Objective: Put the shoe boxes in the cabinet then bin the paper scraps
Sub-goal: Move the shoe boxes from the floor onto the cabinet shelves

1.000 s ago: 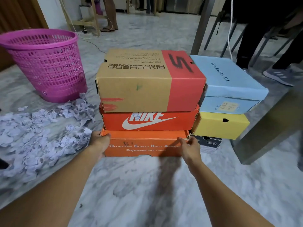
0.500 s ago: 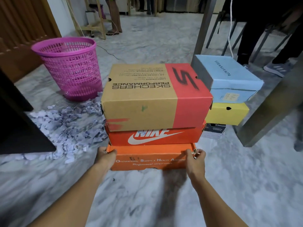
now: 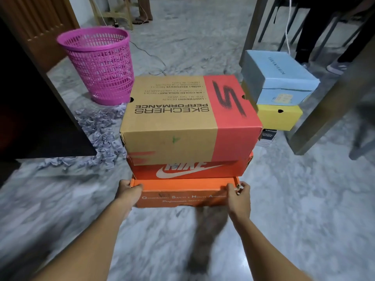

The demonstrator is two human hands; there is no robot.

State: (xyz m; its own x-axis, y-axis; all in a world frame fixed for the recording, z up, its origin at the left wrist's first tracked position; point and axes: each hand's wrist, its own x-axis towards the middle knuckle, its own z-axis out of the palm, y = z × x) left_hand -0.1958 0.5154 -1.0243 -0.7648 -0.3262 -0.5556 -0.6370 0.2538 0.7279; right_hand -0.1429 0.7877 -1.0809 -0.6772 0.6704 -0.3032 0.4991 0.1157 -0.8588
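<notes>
I carry a stack of three shoe boxes above the floor: an orange safety-shoe box [image 3: 182, 196] at the bottom, a red Nike box [image 3: 188, 169] in the middle, a brown and red Skechers box [image 3: 182, 120] on top. My left hand [image 3: 126, 194] grips the bottom box's left corner and my right hand [image 3: 238, 196] grips its right corner. Behind on the floor stand a light blue box [image 3: 278, 78] on a yellow box [image 3: 282, 117] on a small dark box [image 3: 267, 136]. Paper scraps [image 3: 97, 134] lie beside a pink basket [image 3: 99, 63].
A dark cabinet [image 3: 30, 110] with a wooden slatted door [image 3: 38, 23] stands at the left. A table leg [image 3: 332, 104] slants at the right, with chair legs and people's feet behind. A cable runs over the marble floor [image 3: 304, 199].
The three-box stack has been lifted off the floor and brought towards me and to the left. The view has swung left, and the dark cabinet has come into sight.
</notes>
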